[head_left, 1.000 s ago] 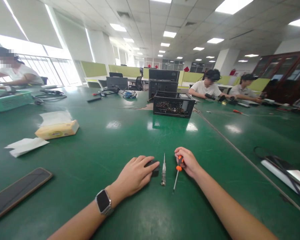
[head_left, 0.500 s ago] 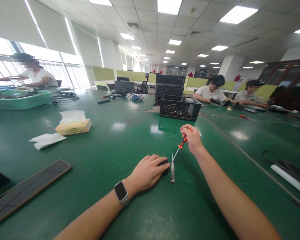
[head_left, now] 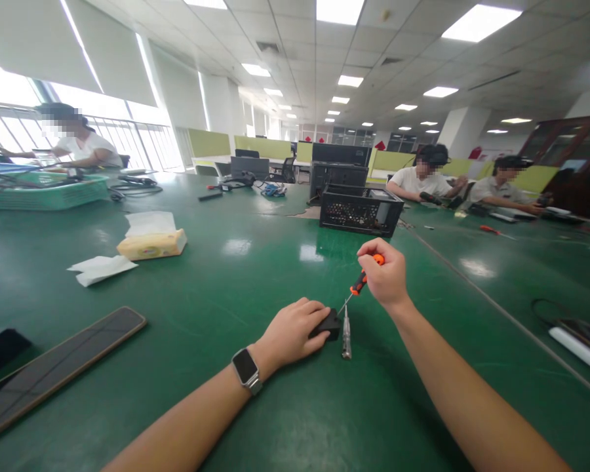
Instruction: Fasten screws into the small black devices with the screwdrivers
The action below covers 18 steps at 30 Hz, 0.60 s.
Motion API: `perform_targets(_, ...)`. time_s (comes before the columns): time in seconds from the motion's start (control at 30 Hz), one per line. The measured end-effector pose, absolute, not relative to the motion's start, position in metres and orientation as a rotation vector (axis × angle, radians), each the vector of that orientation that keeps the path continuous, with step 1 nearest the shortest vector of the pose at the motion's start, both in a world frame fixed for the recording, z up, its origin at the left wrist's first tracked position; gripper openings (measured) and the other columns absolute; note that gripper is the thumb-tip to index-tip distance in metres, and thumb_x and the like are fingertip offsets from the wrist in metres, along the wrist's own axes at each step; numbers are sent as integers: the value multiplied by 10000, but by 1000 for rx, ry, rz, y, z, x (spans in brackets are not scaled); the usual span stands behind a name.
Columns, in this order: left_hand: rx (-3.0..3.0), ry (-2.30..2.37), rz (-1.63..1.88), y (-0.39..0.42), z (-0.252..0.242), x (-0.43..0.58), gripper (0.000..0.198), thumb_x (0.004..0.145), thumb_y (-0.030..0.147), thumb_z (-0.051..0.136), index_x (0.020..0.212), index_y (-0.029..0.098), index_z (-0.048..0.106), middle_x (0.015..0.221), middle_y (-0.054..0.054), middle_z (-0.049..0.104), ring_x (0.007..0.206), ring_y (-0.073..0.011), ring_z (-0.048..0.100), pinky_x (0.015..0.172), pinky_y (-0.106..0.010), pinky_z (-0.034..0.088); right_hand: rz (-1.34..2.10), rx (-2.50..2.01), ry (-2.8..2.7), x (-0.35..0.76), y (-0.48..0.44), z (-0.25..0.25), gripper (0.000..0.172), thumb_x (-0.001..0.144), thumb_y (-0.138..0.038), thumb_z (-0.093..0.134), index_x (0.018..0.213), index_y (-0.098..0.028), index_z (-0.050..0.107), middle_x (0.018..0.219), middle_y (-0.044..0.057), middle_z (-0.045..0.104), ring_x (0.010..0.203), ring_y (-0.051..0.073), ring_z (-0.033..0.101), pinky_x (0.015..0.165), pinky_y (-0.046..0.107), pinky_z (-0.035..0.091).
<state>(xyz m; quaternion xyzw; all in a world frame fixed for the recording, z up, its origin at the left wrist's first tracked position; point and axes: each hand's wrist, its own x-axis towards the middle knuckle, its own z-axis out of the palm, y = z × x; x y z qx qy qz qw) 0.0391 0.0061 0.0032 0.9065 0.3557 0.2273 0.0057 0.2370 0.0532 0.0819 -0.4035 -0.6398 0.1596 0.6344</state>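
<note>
1. With our left hand (head_left: 290, 333) we hold a small black block-shaped object (head_left: 331, 325) down on the glossy green tabletop (head_left: 255, 419); the fingers curl over its top and the thumb lies along its near side, so the hand is partly closed.
2. We have our right hand (head_left: 387, 278) curled closed around the handle of a screwdriver with an orange-and-black grip and a thin metal shaft (head_left: 360, 284). It is tilted, shaft pointing down and left to the block's right end; we cannot tell whether the tip touches.
3. Just right of the block we see a slim, clear-handled screwdriver with a narrow metal tip (head_left: 347, 339) lying on the tabletop, tip pointing away from us.
4. On our left wrist sits a square-faced watch with a silver metal band (head_left: 246, 367).
5. Farther to our left lie a long, dark flat slab with brown edging (head_left: 63, 373), a crumpled white paper tissue (head_left: 103, 269) and a yellow soft tissue pack (head_left: 152, 246).
6. Ahead of us stands an open black metal case with a perforated side (head_left: 358, 213), well apart from both hands.
</note>
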Motion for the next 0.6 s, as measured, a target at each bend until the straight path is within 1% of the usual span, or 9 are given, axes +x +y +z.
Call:
perform_targets(0.23,2776,893,932,18,-4,33,302,856,314,603,1108,149,629,1166,-91,651,1003,-219,606,888,-354,529,283,-898,-1464,233,52,79,63,668,-171,505,643,-196,557,567,-41,516,498,110,446,490,239,371)
perform_targets(0.37,2778,809,954,18,-1,31,274,853,303,617,1079,151,639,1165,-92,657,991,-215,613,879,-355,534,250,-906,-1479,231,50,79,68,677,-168,495,646,-199,548,572,-40,520,502,112,454,500,240,379)
perform_targets(0.5,2781,764,985,17,-1,30,202,866,288,607,999,145,659,1137,-90,671,968,-207,618,865,-347,537,210,-893,-1484,230,48,78,71,678,-167,493,642,-200,545,569,-39,520,503,113,463,502,241,384)
perform_targets(0.6,2792,746,1003,18,-4,29,203,883,287,584,1010,149,662,1135,-92,672,961,-203,620,853,-341,539,173,-901,-1516,228,45,79,73,685,-172,492,649,-200,549,562,-41,516,493,111,456,503,244,383)
